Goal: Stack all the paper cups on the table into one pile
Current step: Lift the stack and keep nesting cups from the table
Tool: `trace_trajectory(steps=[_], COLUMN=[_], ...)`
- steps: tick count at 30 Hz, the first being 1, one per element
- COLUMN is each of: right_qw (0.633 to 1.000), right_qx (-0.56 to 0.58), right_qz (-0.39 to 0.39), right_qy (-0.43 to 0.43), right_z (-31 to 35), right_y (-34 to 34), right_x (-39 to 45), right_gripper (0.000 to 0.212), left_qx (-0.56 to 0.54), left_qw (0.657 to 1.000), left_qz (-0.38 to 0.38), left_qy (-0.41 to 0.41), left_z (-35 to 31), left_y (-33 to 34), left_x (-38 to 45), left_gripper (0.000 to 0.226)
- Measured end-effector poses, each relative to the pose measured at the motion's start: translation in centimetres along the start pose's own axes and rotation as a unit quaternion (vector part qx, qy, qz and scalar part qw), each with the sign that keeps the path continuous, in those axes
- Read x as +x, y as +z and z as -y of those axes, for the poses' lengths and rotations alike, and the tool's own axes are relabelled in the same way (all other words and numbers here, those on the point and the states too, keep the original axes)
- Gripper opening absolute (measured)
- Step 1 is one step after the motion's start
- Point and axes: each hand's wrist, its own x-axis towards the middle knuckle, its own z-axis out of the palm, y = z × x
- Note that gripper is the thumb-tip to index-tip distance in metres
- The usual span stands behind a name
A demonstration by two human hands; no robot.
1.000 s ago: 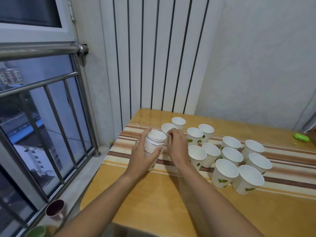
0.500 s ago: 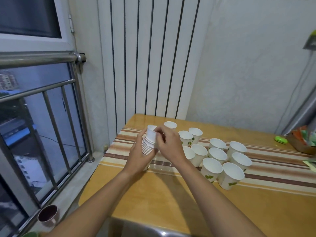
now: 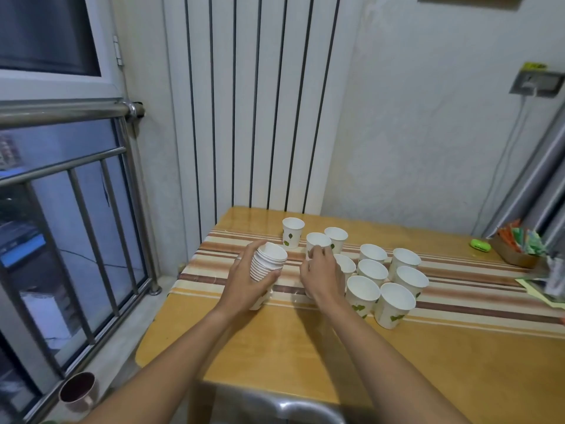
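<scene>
From the head view, the left hand [image 3: 249,280] wraps the nested pile of cups [image 3: 268,264] near the table's [image 3: 275,356] left edge, steadying it to receive more. The right hand [image 3: 321,272] closes its fingers on a loose cup [image 3: 318,243] toward the far edge, likely the next to be added; other loose cups [image 3: 373,270] stand just right.

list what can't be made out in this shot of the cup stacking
- Stack of paper cups, head view: the lower part is covered by the left hand, so the count is unclear.
- Cup under the right hand: fingers hide whether it is gripped.
- Cup behind that hand: half hidden.
- Box of packets: blurred at the right edge, print unreadable.
</scene>
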Motion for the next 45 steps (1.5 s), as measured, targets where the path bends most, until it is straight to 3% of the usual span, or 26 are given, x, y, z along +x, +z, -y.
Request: trace_trajectory(steps=[8,11,14,18,23,30,36,41,45], right_qw=[0.994,0.99,0.964,0.936,0.935,0.944,0.955,0.956,0.98], right_qx=[-0.107,-0.054,0.005,0.076,0.157,0.161,0.178,0.194,0.095], right_qz=[0.006,-0.102,-0.237,-0.305,-0.26,-0.213,-0.074,-0.076,-0.166], right_qy=[-0.032,-0.077,-0.118,-0.161,-0.181,-0.192,-0.226,-0.205,-0.061], right_z=[-0.2,0.4,1.0,2.2,2.9,2.1,1.1,-0.5,-3.1], right_y=[-0.2,-0.7,-1.1,-1.6,-1.4,-1.2,-0.6,-1.2,-1.7], right_x=[-0.6,-0.6,-0.4,-0.5,-1.2,-1.5,-2.3,-2.9,-3.2], right_gripper=[0.019,0.009,0.011,0.016,0.02,0.022,0.008,0.017,0.018], left_qx=[0.001,0.004,0.0,0.001,-0.011,-0.02,-0.01,0.017,0.048], left_qw=[1.0,1.0,1.0,0.999,0.999,0.999,1.0,0.998,0.996], left_qz=[0.008,0.01,0.017,0.039,0.039,0.027,0.019,0.025,0.047], left_qy=[-0.002,-0.006,-0.003,0.014,0.018,-0.001,0.021,0.046,0.062], left_z=[-0.7,-0.6,-0.7,-0.6,-0.6,-0.2,-0.6,-0.7,-0.8], left_y=[0.6,0.6,0.5,0.7,1.4,1.0,1.8,2.5,3.6], left_x=[-0.5,-0.6,-0.9,-1.2,-1.2,-0.6,-1.0,-1.0,-0.8], left_gripper=[0.071,0.073,0.079,0.087,0.089,0.086,0.083,0.08,0.075])
